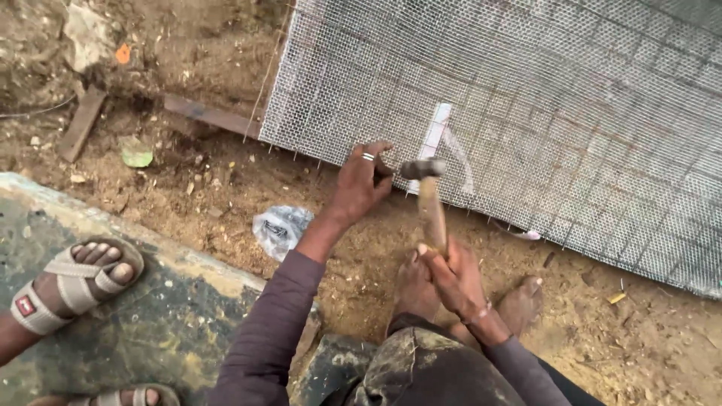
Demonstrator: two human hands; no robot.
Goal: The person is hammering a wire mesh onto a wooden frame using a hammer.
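My right hand [453, 275] grips the wooden handle of a hammer [427, 189], whose metal head hovers just above the near edge of a grey wire mesh sheet [526, 98]. My left hand [361, 183], with rings on one finger, rests on that mesh edge right beside the hammer head, fingers pinched together; whatever it pinches is too small to see. A white strip [436, 129] lies under the mesh behind the hammer. My bare feet [421, 289] stand on the dirt below.
Another person's sandalled foot [75, 282] rests on a worn concrete slab [150, 316] at the left. A crumpled plastic bag [280, 228], a green leaf [137, 156], wood scraps [81, 124] and a metal bar [210, 114] lie on the sandy ground.
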